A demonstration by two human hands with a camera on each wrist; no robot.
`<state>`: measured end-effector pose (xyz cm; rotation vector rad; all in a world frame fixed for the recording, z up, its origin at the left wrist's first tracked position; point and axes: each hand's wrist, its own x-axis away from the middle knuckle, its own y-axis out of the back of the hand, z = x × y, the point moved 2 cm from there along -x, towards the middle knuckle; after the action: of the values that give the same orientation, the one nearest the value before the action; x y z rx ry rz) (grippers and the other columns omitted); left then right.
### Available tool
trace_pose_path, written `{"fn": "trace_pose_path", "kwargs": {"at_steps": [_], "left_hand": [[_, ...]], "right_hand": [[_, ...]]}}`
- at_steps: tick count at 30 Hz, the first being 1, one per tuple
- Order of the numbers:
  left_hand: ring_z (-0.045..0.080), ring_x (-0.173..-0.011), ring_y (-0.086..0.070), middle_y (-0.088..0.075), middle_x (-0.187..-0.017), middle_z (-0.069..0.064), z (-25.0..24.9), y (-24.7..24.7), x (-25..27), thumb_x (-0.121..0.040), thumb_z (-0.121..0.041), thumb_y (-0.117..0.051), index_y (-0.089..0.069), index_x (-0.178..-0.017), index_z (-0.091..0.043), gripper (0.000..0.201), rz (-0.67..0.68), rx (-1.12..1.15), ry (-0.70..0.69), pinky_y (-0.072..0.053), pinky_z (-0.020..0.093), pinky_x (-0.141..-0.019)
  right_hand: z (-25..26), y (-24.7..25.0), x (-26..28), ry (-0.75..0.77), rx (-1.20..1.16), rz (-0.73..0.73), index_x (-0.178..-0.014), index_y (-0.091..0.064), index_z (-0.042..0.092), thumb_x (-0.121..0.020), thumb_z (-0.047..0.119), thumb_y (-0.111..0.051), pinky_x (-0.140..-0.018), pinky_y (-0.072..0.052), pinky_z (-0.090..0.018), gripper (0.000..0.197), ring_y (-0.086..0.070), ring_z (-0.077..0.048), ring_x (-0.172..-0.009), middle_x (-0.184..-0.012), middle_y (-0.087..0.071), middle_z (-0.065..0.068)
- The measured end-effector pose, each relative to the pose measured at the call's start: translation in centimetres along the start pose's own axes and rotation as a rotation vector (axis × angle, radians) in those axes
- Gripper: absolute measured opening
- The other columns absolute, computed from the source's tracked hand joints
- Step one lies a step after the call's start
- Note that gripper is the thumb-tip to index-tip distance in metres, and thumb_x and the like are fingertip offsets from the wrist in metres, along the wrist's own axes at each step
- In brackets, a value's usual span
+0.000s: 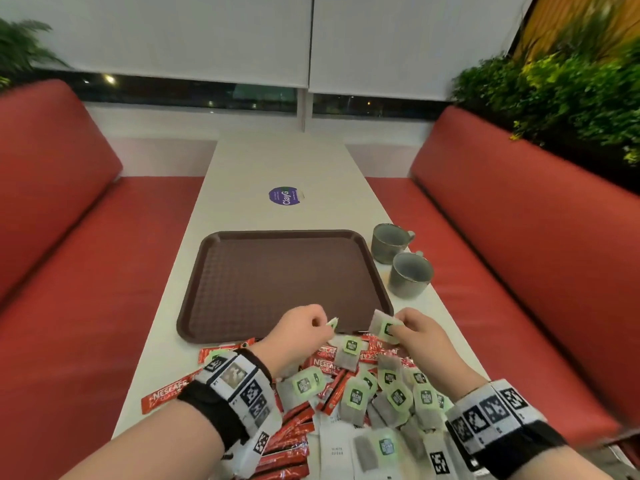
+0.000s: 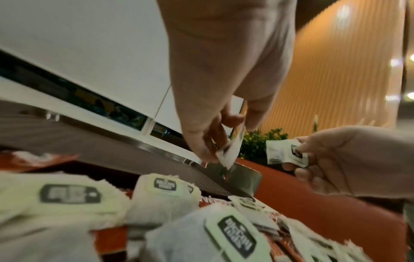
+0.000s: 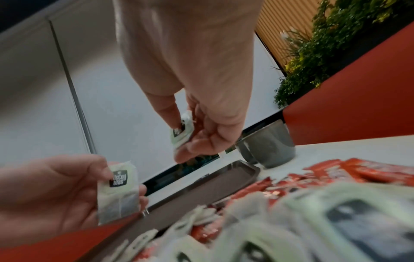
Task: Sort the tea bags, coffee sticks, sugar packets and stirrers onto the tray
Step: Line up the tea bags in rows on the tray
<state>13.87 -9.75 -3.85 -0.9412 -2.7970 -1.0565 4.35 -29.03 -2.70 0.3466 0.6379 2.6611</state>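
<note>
The left hand pinches a tea bag between thumb and fingertips, and the right hand pinches a second tea bag the same way — the two hands apart, both raised over the near edge of the brown tray. Under the wrists, between tray and person, lies a mixed heap on the white table: green-tagged tea bags, red coffee sticks and white sugar packets — with two grey cups just beside the tray's right rim.
</note>
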Motion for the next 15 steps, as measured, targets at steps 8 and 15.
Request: {"fn": "trace_pose_path", "kwargs": {"at_steps": [8, 15], "left_hand": [[0.026, -0.07, -0.06, -0.052, -0.092, 0.016, 0.2, 1.4, 2.3, -0.091, -0.007, -0.042, -0.046, -0.098, -0.007, 0.008, 0.212, 0.977, 0.298, -0.051, 0.038, -0.06], [0.02, -0.078, -0.064, -0.063, -0.098, 0.009, 0.6, 1.1, 4.0, -0.1, -0.028, -0.044, -0.055, -0.123, -0.014, 0.029, 0.5, 0.974, 0.256, -0.053, 0.028, -0.062]], "right_hand": [[6.3, -3.8, 2.3, 0.141, -0.04, 0.488, -0.072, -0.062, 0.02, -0.078, 0.003, -0.057, -0.055, -0.04, -0.024, 0.019, -0.05, -0.015, -0.058, -0.066, -0.058, -0.001], [6.3, -6.2, 0.1, 0.248, 0.387, 0.449, -0.098, -0.052, 0.023, -0.087, 0.024, -0.063, -0.056, -0.04, -0.019, 0.016, -0.049, -0.004, -0.058, -0.07, -0.055, 0.01]]}}
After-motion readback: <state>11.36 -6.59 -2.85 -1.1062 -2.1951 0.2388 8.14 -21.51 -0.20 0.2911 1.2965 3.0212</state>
